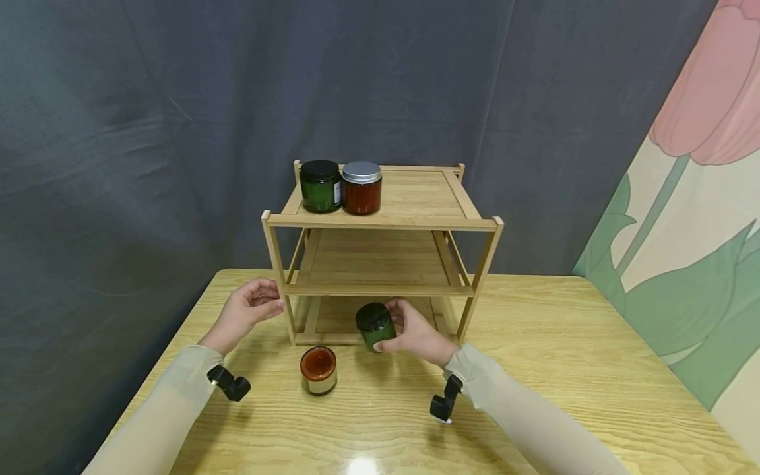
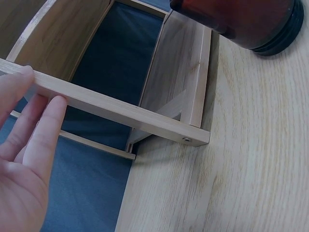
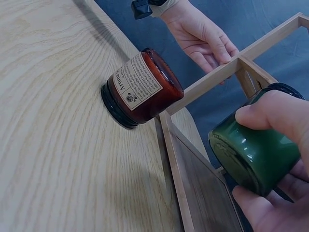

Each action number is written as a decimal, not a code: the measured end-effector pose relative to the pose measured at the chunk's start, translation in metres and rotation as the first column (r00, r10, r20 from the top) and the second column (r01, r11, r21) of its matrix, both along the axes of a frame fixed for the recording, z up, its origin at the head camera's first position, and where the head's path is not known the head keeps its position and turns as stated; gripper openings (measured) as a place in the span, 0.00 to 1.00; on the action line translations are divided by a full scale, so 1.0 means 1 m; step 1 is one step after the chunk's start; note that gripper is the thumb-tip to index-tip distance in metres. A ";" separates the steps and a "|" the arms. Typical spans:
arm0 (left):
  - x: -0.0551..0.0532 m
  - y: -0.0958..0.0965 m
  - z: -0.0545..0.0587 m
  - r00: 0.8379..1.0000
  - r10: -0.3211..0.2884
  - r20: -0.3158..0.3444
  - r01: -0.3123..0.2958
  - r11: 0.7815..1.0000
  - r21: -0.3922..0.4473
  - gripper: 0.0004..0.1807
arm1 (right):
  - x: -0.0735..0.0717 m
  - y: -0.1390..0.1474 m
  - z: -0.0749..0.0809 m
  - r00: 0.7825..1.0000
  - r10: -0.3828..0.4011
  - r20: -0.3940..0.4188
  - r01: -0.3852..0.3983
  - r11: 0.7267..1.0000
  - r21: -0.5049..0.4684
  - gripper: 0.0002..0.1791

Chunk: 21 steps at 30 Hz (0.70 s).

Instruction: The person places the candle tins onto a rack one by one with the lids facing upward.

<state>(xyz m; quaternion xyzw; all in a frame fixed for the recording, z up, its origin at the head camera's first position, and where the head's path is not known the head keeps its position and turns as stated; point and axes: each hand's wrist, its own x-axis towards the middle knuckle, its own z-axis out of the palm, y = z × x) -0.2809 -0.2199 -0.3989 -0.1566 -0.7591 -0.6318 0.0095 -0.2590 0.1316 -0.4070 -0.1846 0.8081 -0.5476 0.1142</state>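
My right hand (image 1: 415, 333) grips a green glass jar (image 3: 251, 150) with a black lid, upright, in front of the bottom tier of a wooden shelf (image 1: 380, 290). My left hand (image 1: 252, 310) holds the shelf's front left post (image 2: 120, 111) between thumb and fingertips. On the table between the hands, an amber jar (image 1: 318, 371) stands upside down on its black lid; its label (image 3: 137, 82) shows the word Aroma in the right wrist view. Up on the top tier, another green jar (image 1: 320, 188) with a black lid stands beside an amber jar (image 1: 362, 190) with a silver lid.
The three-tier shelf stands toward the back of a light wood table (image 1: 534, 369). Behind it hangs a dark blue-grey curtain (image 1: 386, 86). At the right, a wall (image 1: 683, 264) bears a painted tulip.
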 end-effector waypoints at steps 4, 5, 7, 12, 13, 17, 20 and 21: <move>-0.001 0.000 -0.001 1.000 0.002 -0.003 -0.002 1.000 -0.005 0.20 | 0.000 0.000 0.000 1.000 0.009 -0.013 -0.009 1.000 0.000 0.42; -0.001 0.000 -0.001 1.000 0.000 -0.005 0.000 1.000 -0.003 0.20 | 0.000 0.000 0.000 1.000 0.010 -0.016 -0.010 1.000 0.002 0.42; -0.001 0.000 -0.001 1.000 -0.006 -0.013 0.006 1.000 0.000 0.19 | 0.001 0.001 0.000 1.000 0.014 -0.024 -0.013 1.000 0.008 0.42; -0.001 0.000 -0.001 1.000 -0.011 -0.018 0.011 1.000 0.006 0.18 | 0.001 0.001 0.000 0.999 0.030 -0.032 -0.030 1.000 -0.007 0.41; -0.001 -0.001 -0.001 1.000 -0.011 -0.015 0.012 1.000 0.006 0.18 | 0.001 0.001 0.000 0.999 0.037 -0.033 -0.038 0.999 -0.012 0.41; 0.000 0.000 0.000 1.000 -0.002 -0.002 0.002 1.000 0.001 0.19 | 0.002 0.001 0.001 0.998 0.048 -0.035 -0.049 0.999 -0.020 0.41; 0.000 0.000 0.000 1.000 0.004 0.004 -0.004 1.000 -0.004 0.20 | 0.003 0.001 0.003 0.998 0.048 -0.033 -0.049 0.999 -0.021 0.41; 0.000 0.000 0.000 1.000 0.004 0.003 -0.004 1.000 -0.007 0.21 | 0.003 0.001 0.003 0.998 0.051 -0.034 -0.052 0.998 -0.022 0.41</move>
